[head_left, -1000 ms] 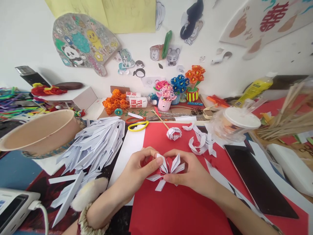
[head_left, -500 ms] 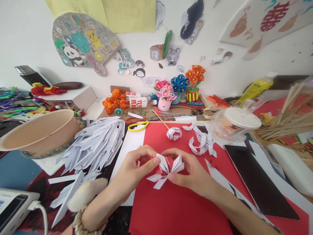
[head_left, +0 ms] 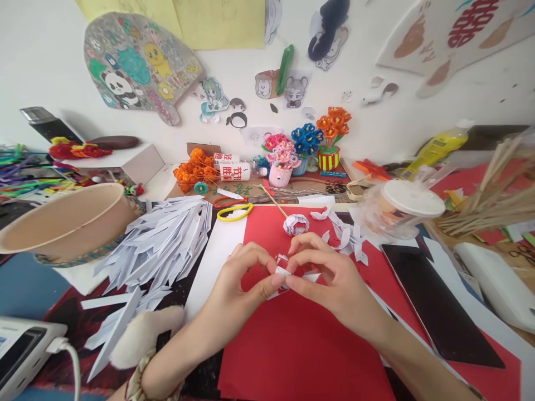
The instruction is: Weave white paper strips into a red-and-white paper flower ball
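Between both hands, above a large red sheet (head_left: pixel 301 356), is a small folded paper flower (head_left: pixel 283 271) in white with some red. The thumb and fingers of my left hand (head_left: pixel 251 275) pinch its left side. My right hand (head_left: pixel 324 278) pinches it from the right, thumb and index finger close to the left thumb. Fingers cover much of the flower; a white petal tip pokes out under the right fingers. Just beyond the hands lies a finished-looking white paper rose (head_left: pixel 296 224) on a thin wooden stick (head_left: pixel 273 200).
Left stand a pile of folded white paper strips (head_left: pixel 163 239) and a round beige bowl (head_left: pixel 67 223). Right lie curled paper scraps (head_left: pixel 346 236), a black tablet (head_left: pixel 438 306) and a lidded cup (head_left: pixel 412 200). Yellow-handled scissors (head_left: pixel 234 211) and potted craft flowers (head_left: pixel 281 167) are behind.
Both hands have closed in on the paper flower, thumbs now nearly meeting. The right hand has moved up and left over it, hiding petals that were spread out before.
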The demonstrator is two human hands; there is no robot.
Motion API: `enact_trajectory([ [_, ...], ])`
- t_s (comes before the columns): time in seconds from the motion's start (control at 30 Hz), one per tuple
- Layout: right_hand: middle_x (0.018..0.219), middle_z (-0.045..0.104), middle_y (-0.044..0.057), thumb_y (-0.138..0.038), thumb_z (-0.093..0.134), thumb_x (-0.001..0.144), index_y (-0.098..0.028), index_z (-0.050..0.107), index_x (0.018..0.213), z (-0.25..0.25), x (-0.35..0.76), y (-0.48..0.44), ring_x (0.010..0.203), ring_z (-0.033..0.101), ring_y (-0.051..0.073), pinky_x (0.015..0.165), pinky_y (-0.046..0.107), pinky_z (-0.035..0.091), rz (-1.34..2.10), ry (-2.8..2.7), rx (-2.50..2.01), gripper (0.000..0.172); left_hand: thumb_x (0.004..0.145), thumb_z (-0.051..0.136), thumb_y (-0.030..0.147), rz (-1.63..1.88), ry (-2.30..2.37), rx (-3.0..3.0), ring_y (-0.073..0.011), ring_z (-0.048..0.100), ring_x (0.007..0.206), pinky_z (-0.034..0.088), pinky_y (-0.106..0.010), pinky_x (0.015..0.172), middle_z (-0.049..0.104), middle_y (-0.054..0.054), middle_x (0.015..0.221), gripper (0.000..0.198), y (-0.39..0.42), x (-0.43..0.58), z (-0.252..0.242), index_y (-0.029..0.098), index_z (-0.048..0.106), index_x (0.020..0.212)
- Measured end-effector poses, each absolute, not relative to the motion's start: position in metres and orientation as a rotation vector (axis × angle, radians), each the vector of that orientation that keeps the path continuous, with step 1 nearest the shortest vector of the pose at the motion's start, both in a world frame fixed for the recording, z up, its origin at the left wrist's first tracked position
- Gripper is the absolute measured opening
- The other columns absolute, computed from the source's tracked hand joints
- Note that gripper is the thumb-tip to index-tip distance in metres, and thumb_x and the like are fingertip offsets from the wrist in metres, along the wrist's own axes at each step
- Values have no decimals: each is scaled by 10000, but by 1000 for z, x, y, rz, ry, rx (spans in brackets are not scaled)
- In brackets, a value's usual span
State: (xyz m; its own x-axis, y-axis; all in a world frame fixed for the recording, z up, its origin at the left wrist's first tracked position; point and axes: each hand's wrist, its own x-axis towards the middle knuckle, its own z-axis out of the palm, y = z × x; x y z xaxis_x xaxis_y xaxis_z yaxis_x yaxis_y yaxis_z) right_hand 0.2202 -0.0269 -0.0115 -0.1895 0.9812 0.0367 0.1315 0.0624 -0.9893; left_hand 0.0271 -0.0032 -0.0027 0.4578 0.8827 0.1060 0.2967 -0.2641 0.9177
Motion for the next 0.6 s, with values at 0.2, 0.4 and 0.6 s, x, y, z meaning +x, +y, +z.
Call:
enact_trajectory([
  [0.2, 1007, 523, 14, -332, 738, 859, -271, 713, 754, -13, 218, -32, 1019, 572, 219, 802, 336, 488, 1081, -1465, -1160, 123, 937, 646, 261, 988, 1053, 2168, -181, 526, 825, 350, -333, 762, 653, -1, 873, 80, -12, 29, -6, 235, 648, 861],
  [0.4, 992, 523, 18, -63, 608, 891, -240, 653, 710, -16, 211, -41, 888, 542, 187, 775, 341, 480, 497, -1634, -1143, 257, 992, 536, 148, 1205, 1046, 2618, -172, 481, 738, 284, -360, 723, 693, 9, 817, 179, -22, 31, -8, 239, 652, 890],
  [0.6, 922, 504, 32, 45, 499, 878, -215, 623, 679, -11, 212, -44, 826, 534, 176, 693, 328, 464, 169, -1758, -1083, 351, 1025, 379, 124, 1213, 961, 2800, -180, 524, 798, 302, -380, 813, 716, -6, 864, 346, -35, 15, -31, 267, 683, 1112],
])
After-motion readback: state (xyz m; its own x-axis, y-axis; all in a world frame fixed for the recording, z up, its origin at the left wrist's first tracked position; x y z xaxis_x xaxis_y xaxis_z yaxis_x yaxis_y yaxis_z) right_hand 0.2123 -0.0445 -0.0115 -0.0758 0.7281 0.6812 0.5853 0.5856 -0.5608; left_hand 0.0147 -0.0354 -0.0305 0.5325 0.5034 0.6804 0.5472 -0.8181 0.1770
